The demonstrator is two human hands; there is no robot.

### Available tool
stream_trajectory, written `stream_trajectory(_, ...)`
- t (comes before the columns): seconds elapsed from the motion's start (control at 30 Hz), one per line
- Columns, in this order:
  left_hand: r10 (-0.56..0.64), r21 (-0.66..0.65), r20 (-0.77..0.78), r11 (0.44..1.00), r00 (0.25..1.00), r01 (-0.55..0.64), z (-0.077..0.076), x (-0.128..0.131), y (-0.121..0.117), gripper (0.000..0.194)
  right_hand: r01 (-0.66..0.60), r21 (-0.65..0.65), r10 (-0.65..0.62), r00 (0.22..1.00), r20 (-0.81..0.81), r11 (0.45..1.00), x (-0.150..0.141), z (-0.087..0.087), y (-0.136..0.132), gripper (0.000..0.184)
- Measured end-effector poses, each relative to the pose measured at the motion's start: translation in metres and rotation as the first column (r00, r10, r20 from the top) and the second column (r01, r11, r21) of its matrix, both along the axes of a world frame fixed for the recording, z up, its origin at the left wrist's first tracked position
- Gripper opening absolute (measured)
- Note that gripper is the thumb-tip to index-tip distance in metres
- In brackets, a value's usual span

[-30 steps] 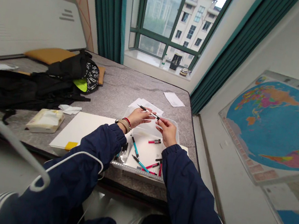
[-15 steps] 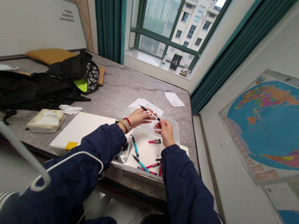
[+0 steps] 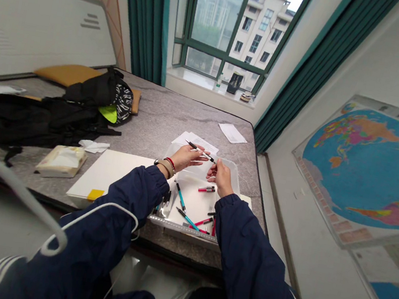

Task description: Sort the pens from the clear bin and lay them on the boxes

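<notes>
i'm holding a slim black-and-silver pen (image 3: 201, 152) in the air, pinched at one end by my right grip (image 3: 221, 177) and pressed against the fingers of my left grip (image 3: 187, 158), above a clear plastic tub (image 3: 186, 227) of loose teal and pink pens (image 3: 181, 196).

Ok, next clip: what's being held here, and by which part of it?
A slim black-and-silver pen, held in both hands: the left hand has it near its middle, and the right hand grips its right-hand end with the fingertips.

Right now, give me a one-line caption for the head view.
Left hand and right hand hold a slim black pen above a clear plastic tub of pens.
</notes>
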State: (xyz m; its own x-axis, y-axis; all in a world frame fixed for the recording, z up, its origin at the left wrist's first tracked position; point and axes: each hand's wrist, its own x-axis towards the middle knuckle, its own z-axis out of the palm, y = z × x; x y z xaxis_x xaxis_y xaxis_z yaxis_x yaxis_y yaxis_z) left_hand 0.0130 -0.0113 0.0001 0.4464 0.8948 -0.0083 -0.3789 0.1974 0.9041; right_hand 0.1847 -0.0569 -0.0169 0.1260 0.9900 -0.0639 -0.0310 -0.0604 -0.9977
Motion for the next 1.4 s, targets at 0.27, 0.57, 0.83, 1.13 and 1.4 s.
stream_trajectory(0.27, -0.004, -0.009, 0.001, 1.0, 1.0, 0.004, 0.005, -0.0003, -0.003, 0.033, -0.004, 0.019, 0.004, 1.0, 0.012, 1.0, -0.0001, 0.0, -0.001, 0.043)
stream_trajectory(0.57, -0.016, 0.0, 0.006, 1.0, 1.0, 0.016, 0.004, -0.0016, -0.0022, 0.035, -0.039, -0.001, 0.039, 0.999, 0.02, 0.999, -0.0032, -0.0002, -0.0033, 0.05)
stream_trajectory(0.83, -0.002, -0.004, 0.002, 1.0, 1.0, 0.002, 0.0033, -0.0008, -0.0013, 0.035, -0.039, 0.061, 0.037, 0.999, 0.029, 0.997, -0.0012, 0.0011, -0.003, 0.036)
stream_trajectory(1.13, 0.025, 0.027, -0.014, 0.999, 1.0, -0.024, 0.0025, -0.0014, -0.0015, 0.035, -0.093, -0.006, 0.093, 0.996, 0.001, 0.996, -0.0014, 0.0014, -0.0036, 0.041)
stream_trajectory(1.4, 0.054, 0.077, -0.044, 0.996, 0.998, -0.051, 0.0033, -0.0015, -0.0029, 0.034, -0.137, -0.034, 0.135, 0.989, -0.065, 0.99, -0.0031, 0.0068, -0.0088, 0.038)
